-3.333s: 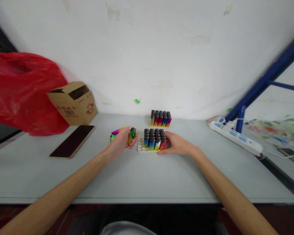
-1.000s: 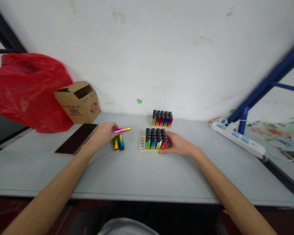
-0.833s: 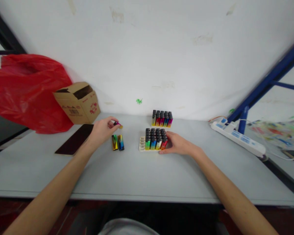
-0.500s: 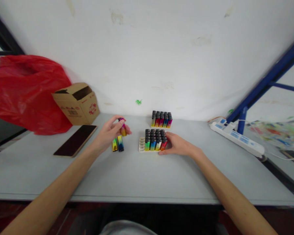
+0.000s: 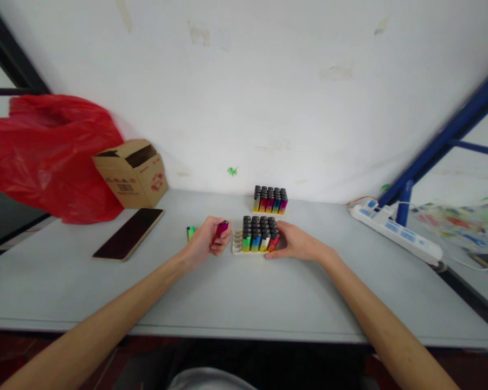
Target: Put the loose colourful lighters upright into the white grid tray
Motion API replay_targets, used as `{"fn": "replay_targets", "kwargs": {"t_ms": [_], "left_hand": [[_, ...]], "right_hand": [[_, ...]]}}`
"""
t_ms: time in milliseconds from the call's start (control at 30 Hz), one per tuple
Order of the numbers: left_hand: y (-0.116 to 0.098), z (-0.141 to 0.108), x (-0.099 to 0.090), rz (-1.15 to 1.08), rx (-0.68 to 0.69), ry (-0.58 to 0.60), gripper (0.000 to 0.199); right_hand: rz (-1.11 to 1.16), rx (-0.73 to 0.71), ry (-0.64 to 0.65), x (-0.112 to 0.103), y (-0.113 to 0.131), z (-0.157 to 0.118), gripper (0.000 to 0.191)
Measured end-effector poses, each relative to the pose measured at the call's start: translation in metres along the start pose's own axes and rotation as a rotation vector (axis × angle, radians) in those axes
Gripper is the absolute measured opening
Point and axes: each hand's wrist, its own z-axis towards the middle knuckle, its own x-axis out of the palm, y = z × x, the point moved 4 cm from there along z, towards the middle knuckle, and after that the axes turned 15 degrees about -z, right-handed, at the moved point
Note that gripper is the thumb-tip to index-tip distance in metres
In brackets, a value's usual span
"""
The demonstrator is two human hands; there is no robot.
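Observation:
My left hand is closed around a purple lighter, just left of a white tray. Several upright lighters with black tops fill most of that tray, and its left column of slots is bare. Resting at the tray's right side, my right hand has its thumb at the front corner and its fingers against the right end. A green lighter lies on the table, partly hidden behind my left hand. Farther back stands a second block of lighters.
On the left are a red plastic bag, an open cardboard box and a dark flat phone-like slab. A white power strip lies at the right, near a blue metal frame. The grey table meets a white wall.
My left hand has moved right toward the tray with the purple lighter, which now sits deeper in its fingers. It now covers much of the loose lighters. My right hand stays at the tray.

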Motion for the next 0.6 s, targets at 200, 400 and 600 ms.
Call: {"fn": "replay_targets", "kwargs": {"t_ms": [200, 400, 600], "left_hand": [[0.001, -0.002, 0.000, 0.030, -0.012, -0.010, 0.030], [-0.004, -0.002, 0.000, 0.052, 0.073, -0.041, 0.033], [-0.009, 0.006, -0.004, 0.108, 0.287, -0.062, 0.021]], "right_hand": [[-0.009, 0.001, 0.003, 0.000, 0.000, 0.000, 0.071], [-0.012, -0.003, -0.004, 0.000, 0.001, 0.000, 0.070], [-0.044, -0.010, -0.019, 0.000, 0.001, 0.000, 0.068]]}}
